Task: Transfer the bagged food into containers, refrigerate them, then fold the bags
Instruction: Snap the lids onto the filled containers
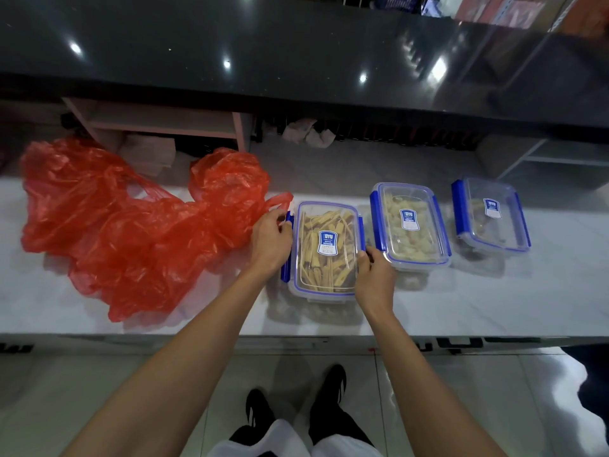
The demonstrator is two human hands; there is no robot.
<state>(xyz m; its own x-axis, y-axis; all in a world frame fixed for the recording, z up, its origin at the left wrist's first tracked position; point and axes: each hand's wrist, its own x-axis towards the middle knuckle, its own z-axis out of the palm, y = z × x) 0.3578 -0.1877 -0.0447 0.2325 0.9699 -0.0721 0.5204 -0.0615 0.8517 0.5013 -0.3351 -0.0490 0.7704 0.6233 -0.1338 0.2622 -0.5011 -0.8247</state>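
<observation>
Three clear lidded containers with blue clips stand in a row on the white counter. The nearest container holds yellow-brown strips of food. My left hand curls on its left blue clip, and my right hand curls on its right clip. The middle container holds pale food pieces. The right container holds a little food. Crumpled red plastic bags lie on the counter to the left, touching my left hand.
A dark glossy counter runs behind and above the white one. Under it are a wooden shelf and crumpled paper. Tiled floor and my black shoes are below the counter's front edge.
</observation>
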